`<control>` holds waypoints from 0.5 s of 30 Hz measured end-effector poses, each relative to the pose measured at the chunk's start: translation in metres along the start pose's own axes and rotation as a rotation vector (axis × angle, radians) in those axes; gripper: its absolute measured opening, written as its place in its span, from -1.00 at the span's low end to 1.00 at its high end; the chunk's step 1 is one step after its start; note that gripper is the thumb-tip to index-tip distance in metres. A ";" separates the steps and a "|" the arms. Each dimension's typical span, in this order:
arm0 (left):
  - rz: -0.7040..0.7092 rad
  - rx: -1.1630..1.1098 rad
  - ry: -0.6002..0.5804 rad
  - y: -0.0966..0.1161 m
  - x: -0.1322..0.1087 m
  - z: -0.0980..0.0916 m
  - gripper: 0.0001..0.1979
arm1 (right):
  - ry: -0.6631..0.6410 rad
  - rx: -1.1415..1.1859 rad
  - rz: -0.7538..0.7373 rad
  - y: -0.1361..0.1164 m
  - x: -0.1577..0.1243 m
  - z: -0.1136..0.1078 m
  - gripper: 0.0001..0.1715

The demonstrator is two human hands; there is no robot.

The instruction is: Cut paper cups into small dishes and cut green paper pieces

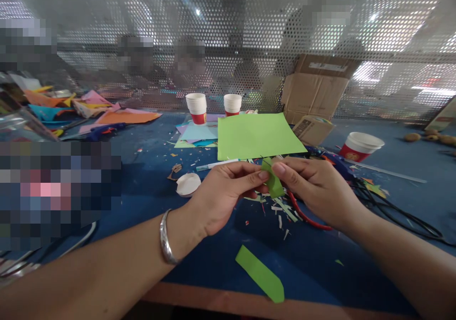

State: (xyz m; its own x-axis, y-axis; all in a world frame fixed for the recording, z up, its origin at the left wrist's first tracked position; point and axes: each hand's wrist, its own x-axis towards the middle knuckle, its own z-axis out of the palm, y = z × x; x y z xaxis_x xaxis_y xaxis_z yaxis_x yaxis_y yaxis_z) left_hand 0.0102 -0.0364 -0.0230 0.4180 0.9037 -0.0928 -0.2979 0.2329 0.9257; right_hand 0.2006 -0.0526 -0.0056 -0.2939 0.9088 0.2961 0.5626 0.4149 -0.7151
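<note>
A narrow green paper strip (275,186) is held above the table between my two hands. My left hand (226,194) pinches its left side between thumb and fingers. My right hand (315,187) is closed on its upper right part, the thumb on top. A red curved handle (304,215), perhaps of scissors, shows below my right hand; the rest is hidden. Near the front edge lies another green paper strip (261,275) with one pointed end. Beyond my hands is a large green paper sheet (260,135), lying flat.
Paper scraps (280,220) litter the blue table (213,268). Stacked paper cups (196,108) stand behind, and another cup (359,146) stands at right. Black cables (399,215) lie at right. A cardboard box (313,94) leans near the perforated screen (221,25). Colored paper (124,117) lies at left.
</note>
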 end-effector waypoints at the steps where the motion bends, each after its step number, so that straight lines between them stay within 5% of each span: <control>1: 0.000 0.003 0.000 0.000 0.000 0.000 -0.86 | -0.001 -0.004 0.003 0.000 0.000 0.000 -0.42; 15: 0.018 0.094 0.012 -0.001 0.001 -0.001 -0.79 | 0.040 0.097 0.081 0.002 0.000 0.001 -0.40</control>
State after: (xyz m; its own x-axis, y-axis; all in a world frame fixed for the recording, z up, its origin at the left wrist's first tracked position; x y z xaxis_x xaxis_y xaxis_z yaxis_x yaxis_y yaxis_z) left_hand 0.0103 -0.0354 -0.0238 0.4025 0.9120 -0.0793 -0.2235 0.1819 0.9576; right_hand 0.2009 -0.0517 -0.0071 -0.2182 0.9411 0.2585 0.5051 0.3355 -0.7951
